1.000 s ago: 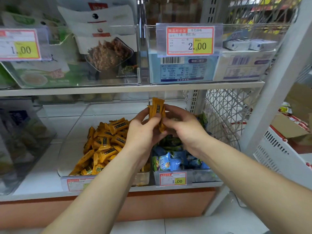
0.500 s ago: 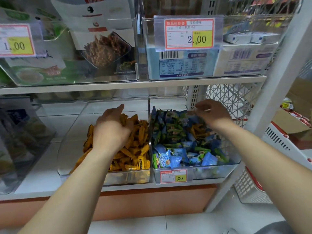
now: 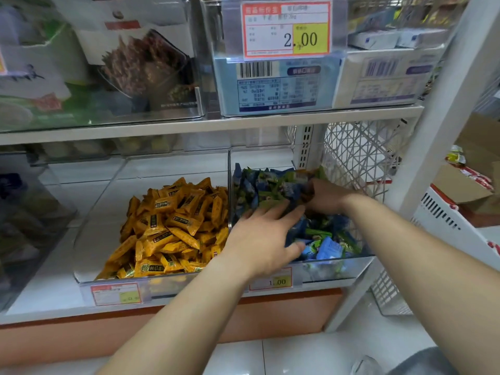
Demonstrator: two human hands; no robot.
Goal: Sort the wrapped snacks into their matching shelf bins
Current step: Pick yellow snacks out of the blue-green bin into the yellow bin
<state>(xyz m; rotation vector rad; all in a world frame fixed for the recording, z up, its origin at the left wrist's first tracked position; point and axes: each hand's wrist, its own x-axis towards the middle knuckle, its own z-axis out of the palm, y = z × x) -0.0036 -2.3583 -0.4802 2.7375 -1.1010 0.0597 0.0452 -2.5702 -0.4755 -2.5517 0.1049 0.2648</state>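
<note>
Two clear bins stand side by side on the lower shelf. The left bin (image 3: 89, 234) holds a heap of orange wrapped snacks (image 3: 173, 226). Blue and green wrapped snacks (image 3: 324, 246) fill the right bin (image 3: 335, 269). My left hand (image 3: 263, 240) lies across the front of the blue and green heap with its fingers stretched out, touching the wrappers. Farther back in the same bin, my right hand (image 3: 327, 197) has its fingertips buried among the wrappers, so any hold is hidden. An orange-tinted wrapper (image 3: 303, 175) shows just above it.
Price tags hang on both bin fronts (image 3: 270, 280). The shelf above carries clear bins of boxed and bagged goods under a 2.00 tag (image 3: 286, 29). A white shelf post (image 3: 443, 104) and a white basket (image 3: 446, 220) stand at the right. A wire mesh panel (image 3: 357, 155) backs the right bin.
My left hand has left the orange heap and crossed into the blue and green bin. The right hand stays at the back of that bin, now dug lower. The view has moved closer.
</note>
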